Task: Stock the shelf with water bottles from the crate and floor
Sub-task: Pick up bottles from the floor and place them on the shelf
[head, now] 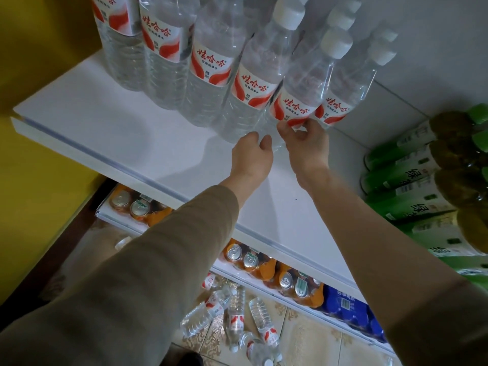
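— What is the right hand doing?

— Its fingers are curled round the lower part of a bottle, just under the red and white label. It holds it firmly, as far as I can see.

— And the left hand?

— It is just beside, at the clear base of the same bottle, with the fingers half curled. I cannot tell if it grips or only steadies.

— Where does the bottle stand?

— On the white shelf, near the right end of the row of bottles. It touches its left neighbour, and one more stands to its right, close to the wall.

— So which step is this?

— I judge it is the placing. The bottle is being set into the line and the hands adjust it.

— What does the next move ask for?

— To let go gently, so the neighbours do not fall, and then to bend down for more. Several loose bottles lie on the floor below, between the two sleeves. There seems to be room in front of the row for a second line. The crate I do not see.

— Anything else around?

— Green tea bottles lie on the right. Cans and a blue pack are on the lower shelf.
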Tool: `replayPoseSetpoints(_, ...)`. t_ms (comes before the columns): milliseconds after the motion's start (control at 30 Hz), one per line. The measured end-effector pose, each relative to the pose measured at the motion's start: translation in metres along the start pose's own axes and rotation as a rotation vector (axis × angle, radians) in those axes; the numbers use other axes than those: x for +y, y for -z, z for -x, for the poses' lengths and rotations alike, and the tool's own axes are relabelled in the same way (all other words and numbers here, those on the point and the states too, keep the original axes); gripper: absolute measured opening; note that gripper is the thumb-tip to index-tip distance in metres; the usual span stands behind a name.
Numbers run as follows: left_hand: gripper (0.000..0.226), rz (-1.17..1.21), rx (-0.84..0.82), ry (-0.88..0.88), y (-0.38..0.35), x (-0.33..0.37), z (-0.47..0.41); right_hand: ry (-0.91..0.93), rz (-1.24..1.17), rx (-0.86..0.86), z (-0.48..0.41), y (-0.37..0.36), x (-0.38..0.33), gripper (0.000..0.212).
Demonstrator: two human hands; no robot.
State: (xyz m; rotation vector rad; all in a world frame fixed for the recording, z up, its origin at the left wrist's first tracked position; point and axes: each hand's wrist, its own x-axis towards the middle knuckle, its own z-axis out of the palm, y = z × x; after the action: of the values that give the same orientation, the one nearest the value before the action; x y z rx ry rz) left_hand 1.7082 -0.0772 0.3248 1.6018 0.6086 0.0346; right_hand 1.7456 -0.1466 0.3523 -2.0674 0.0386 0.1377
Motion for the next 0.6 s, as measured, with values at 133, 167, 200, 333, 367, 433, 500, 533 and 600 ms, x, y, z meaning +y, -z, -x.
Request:
replayPoseSetpoints(133,0.026,-0.003,0.005,0.001,-0.001,0.002,-0.002,-0.003,-0.004,0.001,-0.003,-0.001,0.000,0.030)
replayPoseSetpoints(167,0.026,-0.010,0.006,-0.002,-0.001,0.003,-0.001,-0.002,-0.001,0.002,-0.003,-0.001,0.000,0.030)
replayPoseSetpoints(200,0.026,-0.017,0.007,-0.004,0.000,0.003,0.000,-0.002,0.005,0.005,-0.002,-0.001,-0.001,0.030)
replayPoseSetpoints(333,0.032,-0.023,0.012,-0.001,0.002,0.005,0.004,-0.020,0.014,0.024,0.002,-0.001,-0.001,0.033)
replayPoseSetpoints(367,0.031,-0.022,0.017,-0.001,0.003,0.005,0.004,-0.040,0.013,0.023,0.004,-0.003,-0.001,0.036)
replayPoseSetpoints(433,0.026,-0.013,0.038,-0.008,0.008,0.003,0.007,-0.096,0.016,0.025,0.010,-0.007,0.000,0.048)
replayPoseSetpoints(500,0.026,-0.005,0.072,-0.016,0.016,-0.002,0.013,-0.153,0.013,0.036,0.022,-0.012,0.001,0.057)
replayPoseSetpoints(533,0.028,0.006,0.091,-0.027,0.021,-0.006,0.019,-0.174,-0.009,0.042,0.031,-0.016,0.001,0.058)
replayPoseSetpoints(600,0.025,0.053,0.148,-0.047,0.036,-0.014,0.037,-0.203,-0.068,0.042,0.054,-0.026,0.002,0.056)
